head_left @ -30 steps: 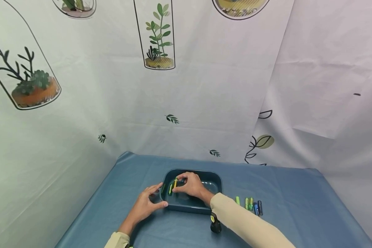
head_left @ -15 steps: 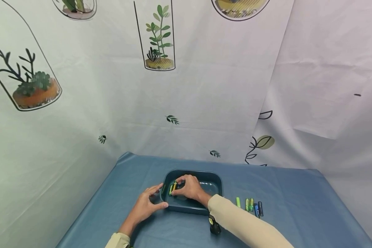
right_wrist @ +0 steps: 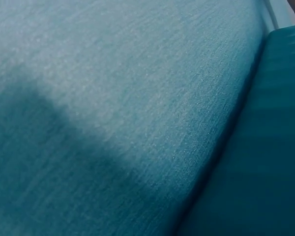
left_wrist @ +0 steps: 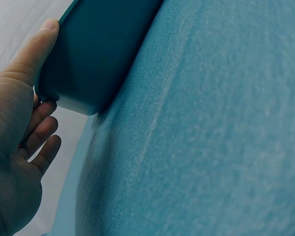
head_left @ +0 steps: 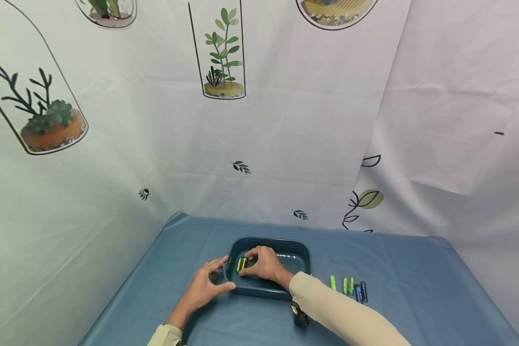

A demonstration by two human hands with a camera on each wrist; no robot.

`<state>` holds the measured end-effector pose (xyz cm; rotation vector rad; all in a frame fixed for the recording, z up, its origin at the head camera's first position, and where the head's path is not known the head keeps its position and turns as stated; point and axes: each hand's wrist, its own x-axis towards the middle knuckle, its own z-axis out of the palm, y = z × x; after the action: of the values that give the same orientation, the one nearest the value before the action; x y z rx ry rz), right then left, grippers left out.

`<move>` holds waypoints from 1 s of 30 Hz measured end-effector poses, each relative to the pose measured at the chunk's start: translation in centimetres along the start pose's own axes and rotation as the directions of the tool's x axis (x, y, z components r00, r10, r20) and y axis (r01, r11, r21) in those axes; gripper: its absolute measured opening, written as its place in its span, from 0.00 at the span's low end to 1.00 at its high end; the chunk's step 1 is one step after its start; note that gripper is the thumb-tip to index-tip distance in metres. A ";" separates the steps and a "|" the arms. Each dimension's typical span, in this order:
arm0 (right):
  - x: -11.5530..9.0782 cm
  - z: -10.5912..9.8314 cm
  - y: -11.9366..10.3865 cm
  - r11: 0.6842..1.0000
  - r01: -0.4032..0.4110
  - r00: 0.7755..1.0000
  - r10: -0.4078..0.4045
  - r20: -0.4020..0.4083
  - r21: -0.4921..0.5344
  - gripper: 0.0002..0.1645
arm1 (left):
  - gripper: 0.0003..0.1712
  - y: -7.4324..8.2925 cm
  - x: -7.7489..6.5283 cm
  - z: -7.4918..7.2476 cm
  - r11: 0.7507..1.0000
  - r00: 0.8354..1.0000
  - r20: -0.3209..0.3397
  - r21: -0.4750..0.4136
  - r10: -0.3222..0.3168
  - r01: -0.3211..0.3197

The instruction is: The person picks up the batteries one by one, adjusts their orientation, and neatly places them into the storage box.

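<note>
A dark blue rectangular tray [head_left: 268, 291] stands on the cloth-covered table. My left hand [head_left: 205, 283] holds its left end, thumb at the near corner and fingers at the left side. In the left wrist view the thumb [left_wrist: 37, 49] lies along the rim, with the other fingers round the corner. My right hand [head_left: 265, 265] is inside the tray, pinching a small yellow battery-like cylinder [head_left: 244, 263] between thumb and finger. A green-yellow cylinder [head_left: 239, 265] lies close beside it on the left. The right wrist view shows mostly cloth and the tray's outer wall [right_wrist: 255, 157].
Right of the tray, on the blue cloth [head_left: 415, 288], lie several small cylinders: a lime one [head_left: 332, 282], green-yellow ones [head_left: 345, 286], a blue one [head_left: 358, 293] and a black one [head_left: 364, 291]. A printed white curtain [head_left: 285, 144] rises behind the table.
My right hand has lowered slightly toward the tray's near side, bringing the yellow cylinder down alongside the green-yellow one. The left hand keeps its place at the tray.
</note>
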<state>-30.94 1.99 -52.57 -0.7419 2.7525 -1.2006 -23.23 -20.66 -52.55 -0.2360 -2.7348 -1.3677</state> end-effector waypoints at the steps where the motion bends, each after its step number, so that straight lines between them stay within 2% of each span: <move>1: 0.0 0.0 0.0 1.000 -0.007 1.000 0.007 0.003 -0.001 0.29 | 0.46 0.0 0.0 0.0 1.000 1.000 -0.001 -0.002 0.002 -0.002; 10: 0.1 0.4 0.2 1.000 0.008 1.000 -0.008 -0.003 -0.029 0.29 | 0.45 0.0 0.0 -0.1 1.000 1.000 0.006 -0.021 -0.019 0.019; 30: 0.0 0.2 0.2 0.999 0.033 0.999 -0.032 0.023 -0.031 0.34 | 0.45 0.0 0.0 -0.1 1.000 1.000 0.005 -0.021 -0.015 0.015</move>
<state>-30.99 1.92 -52.87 -0.8008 2.7577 -1.1497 -23.24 -20.71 -52.50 -0.2212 -2.7326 -1.4019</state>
